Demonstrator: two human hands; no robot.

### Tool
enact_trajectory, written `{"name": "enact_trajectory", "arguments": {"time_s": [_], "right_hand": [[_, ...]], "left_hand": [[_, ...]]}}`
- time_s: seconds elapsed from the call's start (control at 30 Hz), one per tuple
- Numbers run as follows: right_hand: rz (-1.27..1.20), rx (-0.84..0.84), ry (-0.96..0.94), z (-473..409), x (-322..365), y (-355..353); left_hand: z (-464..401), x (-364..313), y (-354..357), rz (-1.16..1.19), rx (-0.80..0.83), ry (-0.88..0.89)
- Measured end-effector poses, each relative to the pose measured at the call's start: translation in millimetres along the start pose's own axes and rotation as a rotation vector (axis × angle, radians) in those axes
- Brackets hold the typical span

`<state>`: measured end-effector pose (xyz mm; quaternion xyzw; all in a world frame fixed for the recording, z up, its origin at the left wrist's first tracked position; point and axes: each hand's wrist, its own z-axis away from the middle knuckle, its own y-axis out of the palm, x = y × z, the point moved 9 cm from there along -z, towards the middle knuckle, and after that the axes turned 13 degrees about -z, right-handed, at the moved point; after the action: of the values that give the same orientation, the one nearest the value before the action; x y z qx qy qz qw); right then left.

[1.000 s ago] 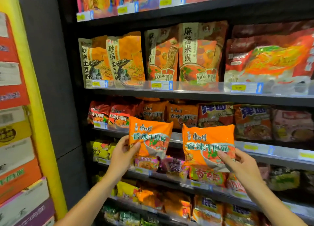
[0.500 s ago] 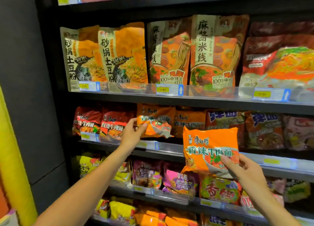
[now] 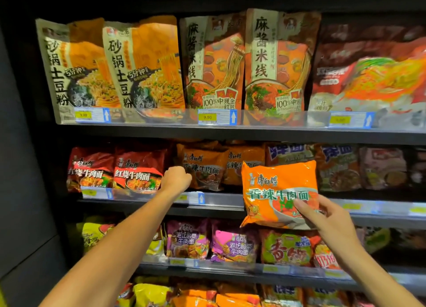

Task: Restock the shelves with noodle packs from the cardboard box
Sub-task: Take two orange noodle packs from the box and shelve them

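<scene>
Yellow price tags (image 3: 207, 117) line the shelf edges beside a dark side panel (image 3: 25, 168).

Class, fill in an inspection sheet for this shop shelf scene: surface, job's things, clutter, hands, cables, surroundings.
Surface: second shelf, stocked, price tags along its edge.
Job's things: orange noodle pack held in front of that shelf; matching orange packs already stand on it.
Clutter: nothing seen.
Hands: left hand at the shelved orange packs, grip hidden; right hand pinches the held pack.
Cables: nothing seen.
Surroundings: large noodle bags above, mixed packs below.
</scene>
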<state>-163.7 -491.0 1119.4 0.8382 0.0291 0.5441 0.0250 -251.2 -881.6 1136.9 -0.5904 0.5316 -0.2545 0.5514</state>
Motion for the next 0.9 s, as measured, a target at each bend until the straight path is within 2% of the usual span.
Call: {"name": "enact_trajectory", "arguments": {"time_s": [0.13, 0.23, 0.3, 0.37, 0.47, 0.57, 0.63, 0.73, 0.8, 0.9], "right_hand": [[0.015, 0.036, -0.055, -15.6, 14.6, 2.6], [0.036, 0.039, -0.084, -35.7, 21.2, 7.5], [0.044, 0.04, -0.082, -48.0, 20.2, 13.9], [0.037, 0.053, -0.067, -60.8, 17.3, 22.7], [0.052, 0.068, 0.003, -82.4, 7.1, 37.7], [0.129, 0.018, 0.067, -109.0, -6.6, 41.4], [0.198, 0.002, 0.135, -122.6, -16.3, 45.3], [0.278, -0.003, 0.273, -132.4, -33.8, 54.0], [0.316, 0.012, 0.338, -134.9, -45.2, 61.4], [0.6, 0.127, 0.34, -136.8, -53.8, 80.4]], "left_hand": [[4.3, -5.0, -1.1, 0.009, -0.02, 0.07], [21.3, -8.2, -11.6, -0.007, -0.146, 0.125], [39.4, -18.4, -18.9, -0.051, -0.282, 0.245], [53.2, -34.8, -20.0, -0.067, -0.345, 0.405], [56.2, -60.4, -3.1, -0.146, -0.238, 0.558], [50.2, -73.3, 22.9, -0.274, -0.02, 0.548], [45.0, -72.6, 33.1, -0.359, 0.056, 0.513], [41.2, -66.6, 37.6, -0.5, 0.099, 0.476], [40.0, -62.0, 36.4, -0.492, 0.11, 0.426], [36.6, -52.8, 33.6, -0.465, 0.121, 0.351]]}}
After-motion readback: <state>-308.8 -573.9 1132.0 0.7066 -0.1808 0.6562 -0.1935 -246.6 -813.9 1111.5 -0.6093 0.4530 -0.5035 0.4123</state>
